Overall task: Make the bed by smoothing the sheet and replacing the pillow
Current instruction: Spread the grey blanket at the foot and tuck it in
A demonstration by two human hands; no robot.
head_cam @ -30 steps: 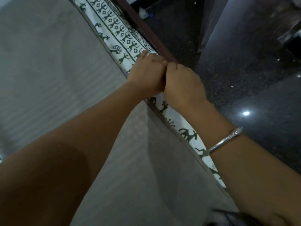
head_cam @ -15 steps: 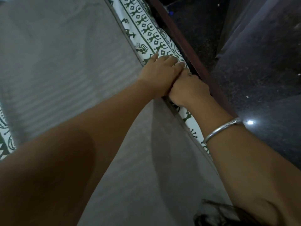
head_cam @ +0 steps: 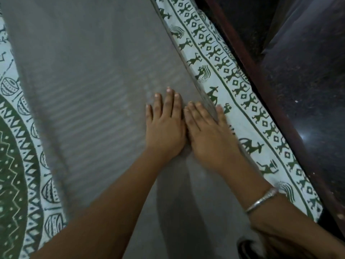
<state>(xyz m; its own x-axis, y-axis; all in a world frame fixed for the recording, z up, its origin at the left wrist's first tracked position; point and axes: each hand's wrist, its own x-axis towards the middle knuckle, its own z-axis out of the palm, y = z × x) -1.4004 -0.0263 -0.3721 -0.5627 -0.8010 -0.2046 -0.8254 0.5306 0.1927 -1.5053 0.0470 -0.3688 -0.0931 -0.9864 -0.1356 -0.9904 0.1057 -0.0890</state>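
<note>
Dark floor (head_cam: 308, 94) beside bed rail (head_cam: 257, 81). One grey striped sheet (head_cam: 84, 90) over printed cover (head_cam: 233, 94), near bed's right edge. Two hands, left hand (head_cam: 164, 128) and right hand (head_cam: 211, 135), flat, fingers straight, pressing sheet side by side.

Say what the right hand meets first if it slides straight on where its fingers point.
Probably nothing: the right hand lies on the grey sheet, and only more sheet shows ahead, alongside the patterned border.
</note>
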